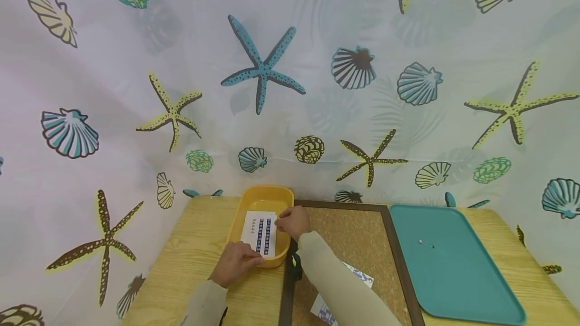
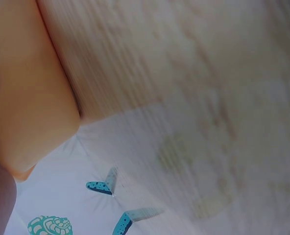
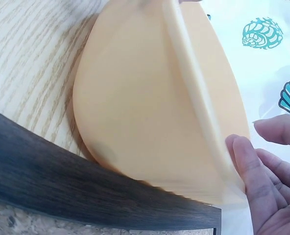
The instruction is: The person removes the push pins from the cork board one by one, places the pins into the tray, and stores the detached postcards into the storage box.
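White card (image 1: 260,234) with blue-and-black print sits in yellow basin (image 1: 266,195), lower centre of frame, on table (image 1: 195,245). Left hand (image 1: 237,261) at card's lower edge by basin rim, right hand (image 1: 294,221) at its right edge, fingers bent on both; can't tell if either pinches the card. Dark-framed corkboard (image 1: 349,230) at lower centre-right, teal tray (image 1: 457,265) lower right.

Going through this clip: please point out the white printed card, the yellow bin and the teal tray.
White printed card (image 1: 259,233): head view, middle of its printed face.
Yellow bin (image 1: 268,195): head view, bare far inner wall.
Teal tray (image 1: 456,267): head view, bare middle.
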A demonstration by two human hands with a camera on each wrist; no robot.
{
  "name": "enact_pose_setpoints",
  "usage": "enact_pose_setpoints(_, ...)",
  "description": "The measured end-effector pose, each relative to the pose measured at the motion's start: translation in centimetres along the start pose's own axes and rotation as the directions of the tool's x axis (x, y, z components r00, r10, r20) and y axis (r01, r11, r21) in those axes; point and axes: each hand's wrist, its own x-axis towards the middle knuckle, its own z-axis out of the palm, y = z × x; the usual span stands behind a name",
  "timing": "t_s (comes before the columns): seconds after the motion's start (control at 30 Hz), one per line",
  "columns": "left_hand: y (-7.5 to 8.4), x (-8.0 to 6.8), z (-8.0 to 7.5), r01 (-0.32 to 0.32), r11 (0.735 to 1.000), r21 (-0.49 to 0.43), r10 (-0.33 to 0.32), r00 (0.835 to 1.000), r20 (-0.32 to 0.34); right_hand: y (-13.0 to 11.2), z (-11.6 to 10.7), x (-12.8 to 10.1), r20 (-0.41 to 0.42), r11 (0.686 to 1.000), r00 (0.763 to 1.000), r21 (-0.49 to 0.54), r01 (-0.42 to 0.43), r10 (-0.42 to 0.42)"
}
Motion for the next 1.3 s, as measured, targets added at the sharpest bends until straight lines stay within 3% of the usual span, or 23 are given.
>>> enact_pose_setpoints(0.47, 0.5, 0.2, -0.3, 0.03, 1.0, 0.01, -0.03, 0.999, 0.034, 0.2, 0.0, -0.1, 0.014, 0.999, 0.999, -0.014, 0.045, -0.045)
enact_pose_setpoints(0.67, 0.7, 0.2, -0.4, 0.009, 1.0, 0.022, -0.009, 0.999, 0.032, 0.5, 0.1, -0.1, 0.012, 0.998, 0.997, 0.0, 0.07, -0.07)
enact_pose_setpoints(1.17, 0.8, 0.0, -0.3, -0.036, 0.986, 0.162, 0.034, 0.999, 0.013, 0.9, 0.3, 0.3, 0.058, 0.991, 0.991, 0.057, 0.121, -0.125)
enact_pose_setpoints(1.3, 0.8, -0.3, 0.0, 0.014, 0.983, 0.184, -0.018, 1.0, 0.02, 0.8, 0.0, -0.3, 0.083, 0.988, 0.987, 0.083, 0.129, -0.136)
